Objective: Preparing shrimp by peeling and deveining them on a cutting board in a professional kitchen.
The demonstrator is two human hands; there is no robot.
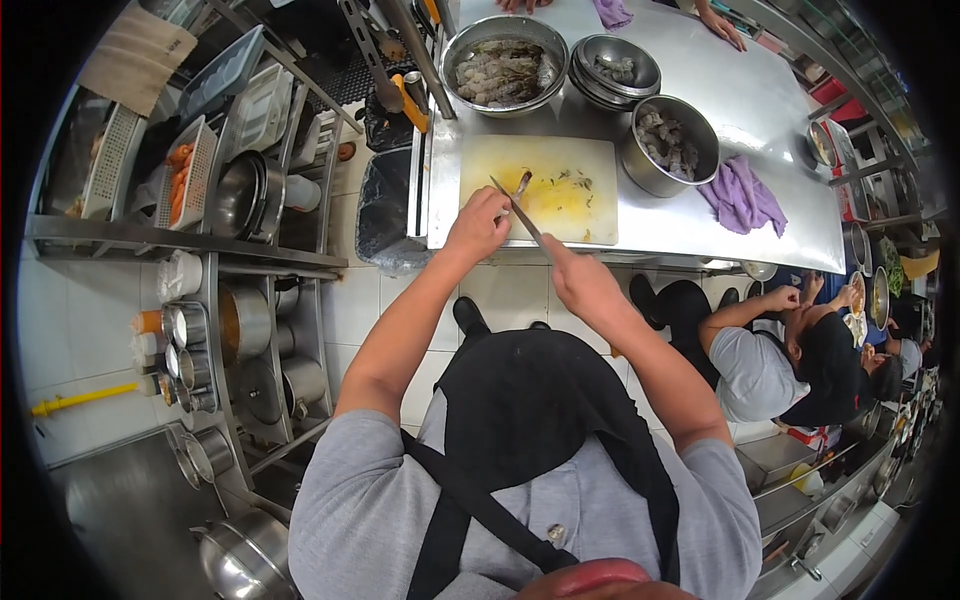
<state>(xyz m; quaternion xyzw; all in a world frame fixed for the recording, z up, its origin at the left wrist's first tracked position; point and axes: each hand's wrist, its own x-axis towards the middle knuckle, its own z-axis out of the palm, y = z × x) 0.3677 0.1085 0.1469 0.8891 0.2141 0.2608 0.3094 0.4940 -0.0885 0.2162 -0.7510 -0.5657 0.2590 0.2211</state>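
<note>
A pale yellow cutting board (580, 160) lies on the steel table (760, 120). My left hand (478, 225) pinches a shrimp (521, 186) over the board's near edge. My right hand (580, 278) grips a knife (518, 208) whose blade slants up to the left, its tip beside the shrimp. Beyond the board stands a large steel bowl (505, 65) of raw shrimp. A smaller stack of bowls (612, 68) sits to its right, and a steel pot (668, 145) holding shrimp stands at the board's right end.
A purple cloth (742, 195) lies right of the pot. Another person's hand (722, 25) rests on the table's far side. A person (790, 355) crouches at the right by the floor. Shelves (200, 240) with pots and trays fill the left.
</note>
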